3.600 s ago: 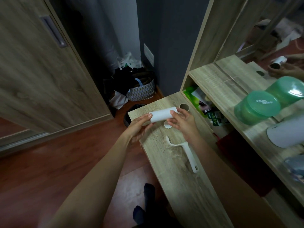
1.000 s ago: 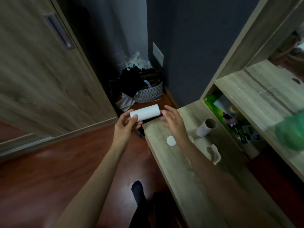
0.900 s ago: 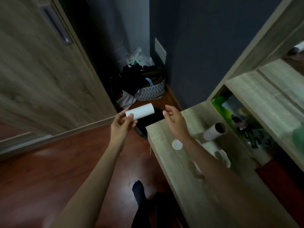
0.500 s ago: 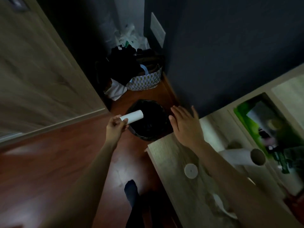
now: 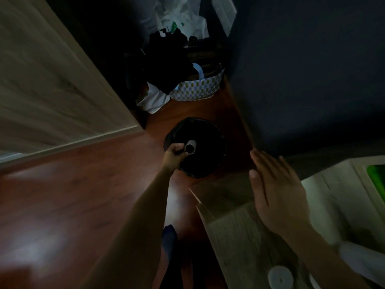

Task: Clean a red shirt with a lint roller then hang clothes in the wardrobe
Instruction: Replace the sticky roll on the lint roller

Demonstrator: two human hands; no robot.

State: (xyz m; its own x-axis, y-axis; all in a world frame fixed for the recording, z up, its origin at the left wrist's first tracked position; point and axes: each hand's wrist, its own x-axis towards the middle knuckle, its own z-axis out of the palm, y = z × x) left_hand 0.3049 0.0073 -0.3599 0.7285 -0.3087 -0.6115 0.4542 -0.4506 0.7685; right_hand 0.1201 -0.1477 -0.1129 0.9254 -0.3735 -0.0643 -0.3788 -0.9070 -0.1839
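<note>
White cardboard-core lint roll [image 5: 190,147] over round black-lined bin [image 5: 208,165], left hand [image 5: 174,153] fingers curled round it.
Right hand [image 5: 275,188] flat, fingers straight and close together, above light wood desk [image 5: 239,236] corner; white round cap [image 5: 280,279] near desk edge. Patterned woven basket [image 5: 198,89] behind bin, wood-grain wardrobe door [image 5: 52,80] left, open red-brown floor [image 5: 73,195] between.

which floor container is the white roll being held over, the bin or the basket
The round black bin beside the desk: the left hand holds the white roll over its mouth. The patterned basket sits farther back.
</note>
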